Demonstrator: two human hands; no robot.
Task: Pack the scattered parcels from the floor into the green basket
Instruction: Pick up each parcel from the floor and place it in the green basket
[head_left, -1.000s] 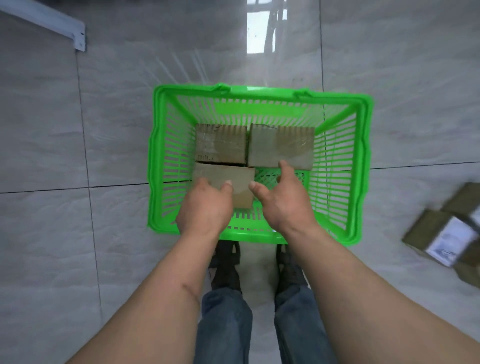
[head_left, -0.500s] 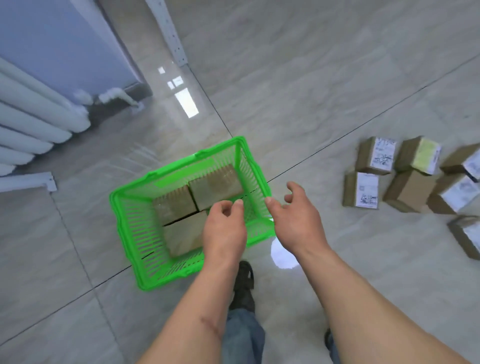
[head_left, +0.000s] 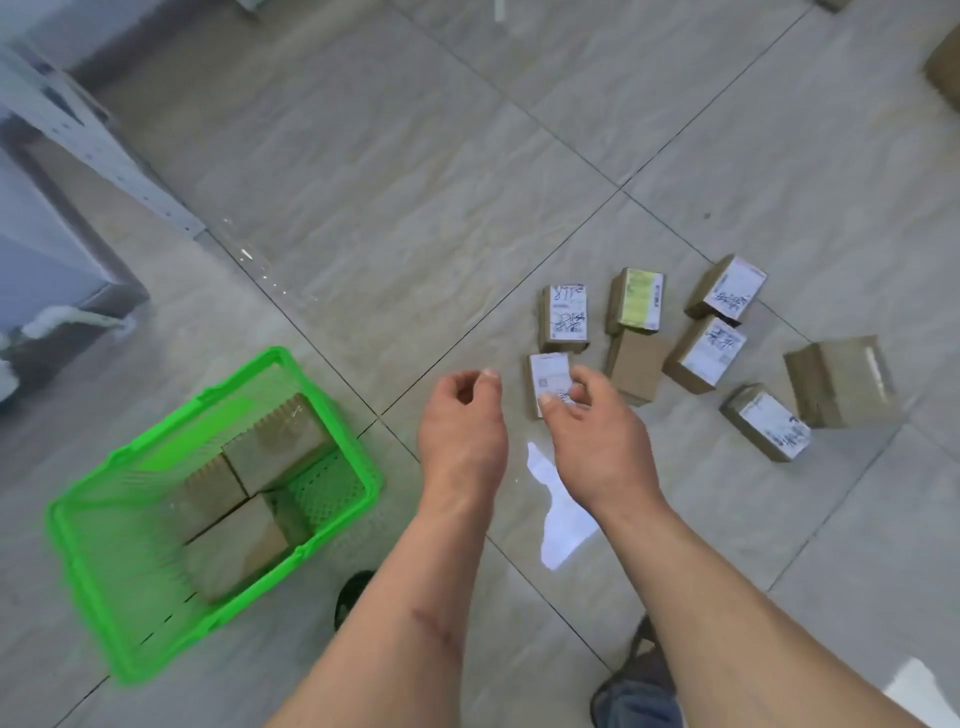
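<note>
Both your hands are out in front of you, over the tiled floor (head_left: 415, 182), and neither one holds anything. Your left hand (head_left: 462, 431) hangs with its fingers loosely curled, thumb and forefinger close together, nothing between them. Your right hand (head_left: 597, 431) is just beside it, fingers relaxed and slightly bent, hovering above the nearest parcel (head_left: 548, 376), a small brown box with a white label facing up; whether the fingertips touch it, I cannot tell.

Past that box the rest of the scattered parcels lie in a loose cluster: a labelled box (head_left: 565, 317) right behind it, one with a yellow-green label (head_left: 638, 300), a plain brown one (head_left: 635, 366), two white-labelled boxes (head_left: 727, 288) and (head_left: 707, 353) further right, another labelled one (head_left: 768, 422) nearer you, and a larger plain box (head_left: 839, 382) at the far right.

The green basket (head_left: 83, 519) sits on the floor well to your left, apart from both hands. Three brown parcels (head_left: 234, 545) lie inside it, packed against each other, with bare green bottom showing at the near right corner.
</note>
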